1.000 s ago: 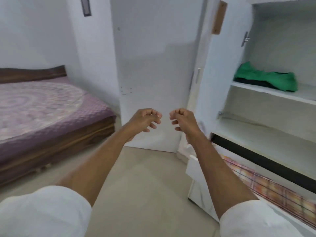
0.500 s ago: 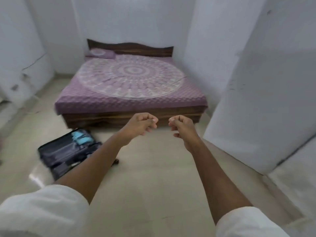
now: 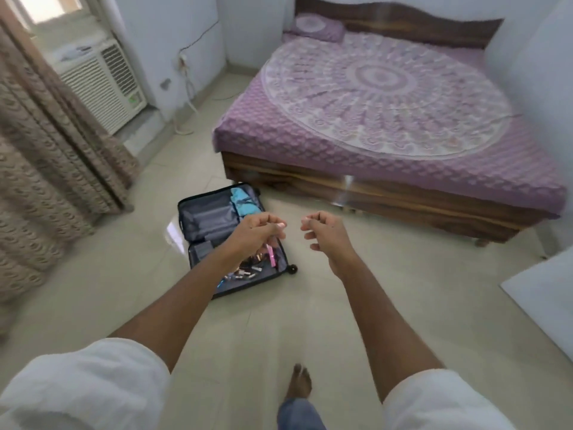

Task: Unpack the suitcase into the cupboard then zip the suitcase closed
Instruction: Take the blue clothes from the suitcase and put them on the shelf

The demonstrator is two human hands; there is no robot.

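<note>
The suitcase [image 3: 231, 240] lies open on the pale floor [image 3: 310, 321] at the centre-left of the frame, just below the foot corner of the bed [image 3: 387, 119], which fills the upper right. Its upper half holds a light-blue garment [image 3: 245, 200]; its lower half holds small scattered items, too small to tell. Both arms reach forward from white sleeves. The left hand [image 3: 257, 232] hangs in front of the suitcase, fingers loosely curled, holding nothing. The right hand [image 3: 325, 234], just beside it, is curled likewise and empty. A bare foot [image 3: 299, 383] shows at the bottom centre. A curtain [image 3: 46, 166] and a window air conditioner [image 3: 102, 85] occupy the upper left.
</note>
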